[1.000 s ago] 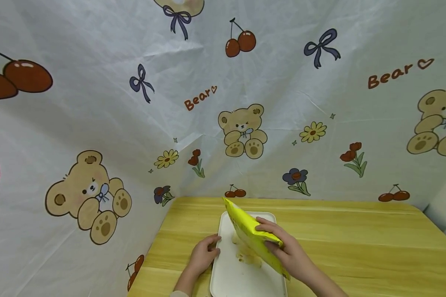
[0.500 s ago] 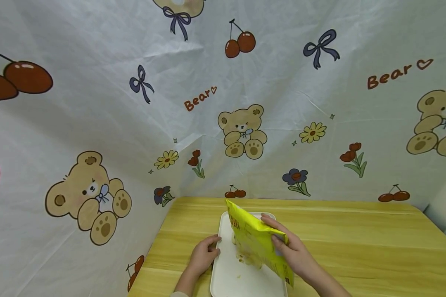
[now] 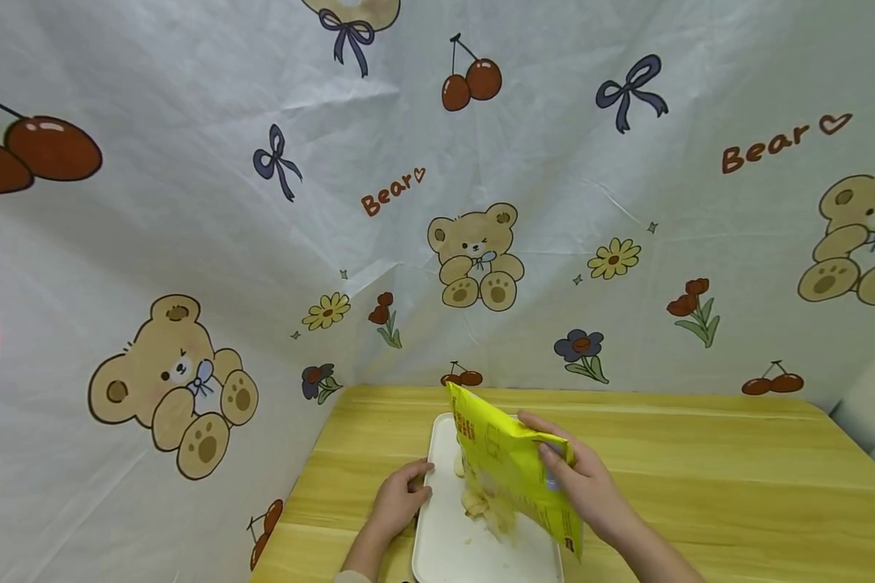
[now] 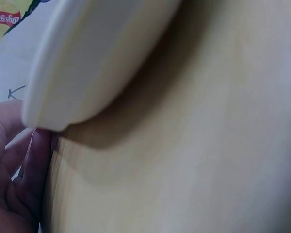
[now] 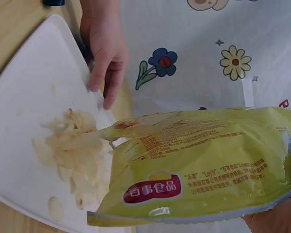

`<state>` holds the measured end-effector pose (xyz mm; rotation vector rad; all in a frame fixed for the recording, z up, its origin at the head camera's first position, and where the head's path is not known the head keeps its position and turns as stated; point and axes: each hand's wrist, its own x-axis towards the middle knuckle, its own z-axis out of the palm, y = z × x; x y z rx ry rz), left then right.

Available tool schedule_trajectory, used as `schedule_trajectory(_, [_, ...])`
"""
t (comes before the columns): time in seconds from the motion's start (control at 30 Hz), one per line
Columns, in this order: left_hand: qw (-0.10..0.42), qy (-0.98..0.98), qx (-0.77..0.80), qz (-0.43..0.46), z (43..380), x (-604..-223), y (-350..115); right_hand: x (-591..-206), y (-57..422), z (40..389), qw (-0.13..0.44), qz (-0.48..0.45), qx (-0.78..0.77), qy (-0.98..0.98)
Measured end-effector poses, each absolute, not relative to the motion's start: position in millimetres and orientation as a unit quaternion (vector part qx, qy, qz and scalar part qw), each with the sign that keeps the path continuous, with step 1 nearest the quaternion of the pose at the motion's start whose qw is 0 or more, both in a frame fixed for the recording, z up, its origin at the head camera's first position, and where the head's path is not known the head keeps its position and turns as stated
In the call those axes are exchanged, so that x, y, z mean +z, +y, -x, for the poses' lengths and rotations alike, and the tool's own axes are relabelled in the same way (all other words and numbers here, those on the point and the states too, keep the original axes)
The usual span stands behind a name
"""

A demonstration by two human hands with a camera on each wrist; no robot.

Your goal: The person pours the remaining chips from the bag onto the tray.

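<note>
A yellow potato chip bag (image 3: 510,461) hangs tilted above a white tray (image 3: 433,538), its open mouth facing down. My right hand (image 3: 586,490) grips the bag's upper right part, thumb on the near side. Pale potato chips (image 5: 80,160) lie heaped on the tray in the right wrist view, below the bag's mouth; some look blurred as they fall. With thumb and fingers, my left hand (image 3: 399,502) holds the tray's left rim. The left wrist view shows the tray's side (image 4: 92,58) close up, with the left hand's fingers (image 4: 36,160) at its edge.
The tray stands on a wood-grain table (image 3: 700,478). Behind and to the left hangs a pale cloth (image 3: 554,162) printed with bears, cherries, flowers and bows. A small dark object (image 5: 53,2) shows at the top edge of the right wrist view.
My right hand has moved slightly right and turned the bag, so more of its printed face shows. More chips lie on the tray. The left hand has stayed at the rim.
</note>
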<state>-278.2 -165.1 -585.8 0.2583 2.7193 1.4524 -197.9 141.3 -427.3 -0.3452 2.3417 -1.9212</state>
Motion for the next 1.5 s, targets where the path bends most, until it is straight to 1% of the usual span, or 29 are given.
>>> schedule_trajectory(0.27, [0.028, 0.88, 0.468, -0.08, 277.1, -583.7, -164.9, -417.0, 146.5, 199.8, 0.041, 0.13, -0.619, 0.774])
schedule_trajectory(0.67, [0.029, 0.88, 0.468, -0.075, 279.4, -584.9, -165.5, -399.2, 151.9, 199.8, 0.024, 0.104, -0.617, 0.779])
schedule_trajectory(0.9, [0.024, 0.881, 0.467, -0.08, 279.0, -587.0, -166.4, -392.3, 156.1, 202.6, -0.038, 0.173, -0.632, 0.754])
schedule_trajectory(1.03, [0.025, 0.88, 0.467, -0.081, 278.5, -586.6, -166.5, -392.7, 157.6, 201.9, -0.045, 0.168, -0.607, 0.776])
schedule_trajectory(1.13, [0.026, 0.877, 0.474, -0.08, 277.5, -584.8, -166.8, -394.4, 155.6, 201.8, -0.037, 0.149, -0.582, 0.799])
schedule_trajectory(1.27, [0.026, 0.877, 0.473, -0.081, 277.7, -584.5, -166.1, -393.3, 153.0, 201.4, -0.046, 0.127, -0.566, 0.813])
schedule_trajectory(1.37, [0.021, 0.88, 0.468, -0.079, 278.7, -584.8, -164.8, -393.5, 153.1, 201.1, -0.058, 0.136, -0.546, 0.824])
schedule_trajectory(1.5, [0.019, 0.88, 0.469, -0.074, 279.0, -584.8, -164.1, -395.6, 153.8, 200.2, -0.049, 0.126, -0.544, 0.828])
